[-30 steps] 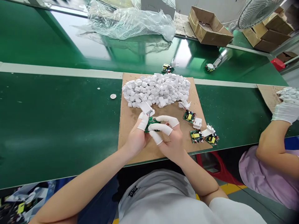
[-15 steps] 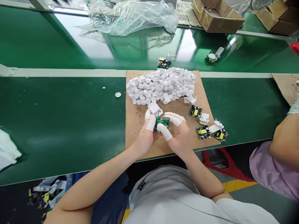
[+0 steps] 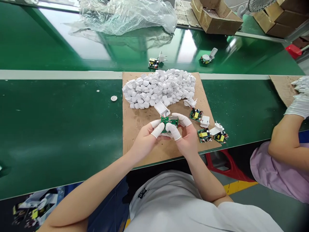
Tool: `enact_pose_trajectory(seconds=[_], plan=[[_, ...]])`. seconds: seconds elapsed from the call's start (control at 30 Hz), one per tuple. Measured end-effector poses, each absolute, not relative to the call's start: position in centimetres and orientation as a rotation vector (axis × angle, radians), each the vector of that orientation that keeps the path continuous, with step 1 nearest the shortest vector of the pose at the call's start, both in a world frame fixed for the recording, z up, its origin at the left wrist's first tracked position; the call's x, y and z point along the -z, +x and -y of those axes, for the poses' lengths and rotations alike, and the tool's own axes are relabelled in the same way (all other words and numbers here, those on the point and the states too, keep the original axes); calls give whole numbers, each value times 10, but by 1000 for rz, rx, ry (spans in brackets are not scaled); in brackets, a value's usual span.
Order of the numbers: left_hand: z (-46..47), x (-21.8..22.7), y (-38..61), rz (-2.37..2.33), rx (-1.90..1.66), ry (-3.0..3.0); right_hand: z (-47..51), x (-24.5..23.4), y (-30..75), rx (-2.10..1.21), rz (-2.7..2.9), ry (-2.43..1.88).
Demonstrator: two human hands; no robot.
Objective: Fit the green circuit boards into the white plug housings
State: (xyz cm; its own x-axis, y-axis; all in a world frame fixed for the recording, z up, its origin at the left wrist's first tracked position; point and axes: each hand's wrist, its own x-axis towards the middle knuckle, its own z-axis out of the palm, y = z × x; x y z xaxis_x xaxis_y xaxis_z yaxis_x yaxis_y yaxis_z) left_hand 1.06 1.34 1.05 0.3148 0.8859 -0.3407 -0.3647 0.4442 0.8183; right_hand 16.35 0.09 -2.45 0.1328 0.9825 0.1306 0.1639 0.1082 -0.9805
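Observation:
Between my hands is a green circuit board point(image 3: 170, 120), its solder side facing up. A white plastic plug housing point(image 3: 162, 109) hangs off its far edge by short wires. My left hand point(image 3: 147, 137) pinches the board's left side, thumb on top. On the right side, my right hand point(image 3: 185, 135) grips it with the thumb on its face and fingers at the far edge. White finger cots cover several fingertips of both hands. Just beyond lies a heap of small white caps point(image 3: 160, 88) on a cardboard sheet point(image 3: 140, 129).
Several circuit boards with plugs point(image 3: 204, 135) lie at the cardboard's right edge. Two more assemblies point(image 3: 154, 63) sit on the back strip. A white disc point(image 3: 114, 98) is at left. Plastic film point(image 3: 127, 16) and a cardboard box point(image 3: 217, 19) stand behind. A co-worker's arm point(image 3: 287, 132) is at right.
My left hand has shifted its hold from the white housing to the board's left side. The right thumb presses further onto the board. The view has turned slightly right.

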Motion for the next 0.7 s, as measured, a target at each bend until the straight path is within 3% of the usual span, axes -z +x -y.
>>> enact_pose_trajectory(seconds=[0.3, 0.7], plan=[[-11, -17, 10, -958, -899, 853, 2, 14, 159, -1145, 1185, -1113], [-8, -19, 7, -914, -946, 849, 5, 11, 157, -1023, 1231, -1027]])
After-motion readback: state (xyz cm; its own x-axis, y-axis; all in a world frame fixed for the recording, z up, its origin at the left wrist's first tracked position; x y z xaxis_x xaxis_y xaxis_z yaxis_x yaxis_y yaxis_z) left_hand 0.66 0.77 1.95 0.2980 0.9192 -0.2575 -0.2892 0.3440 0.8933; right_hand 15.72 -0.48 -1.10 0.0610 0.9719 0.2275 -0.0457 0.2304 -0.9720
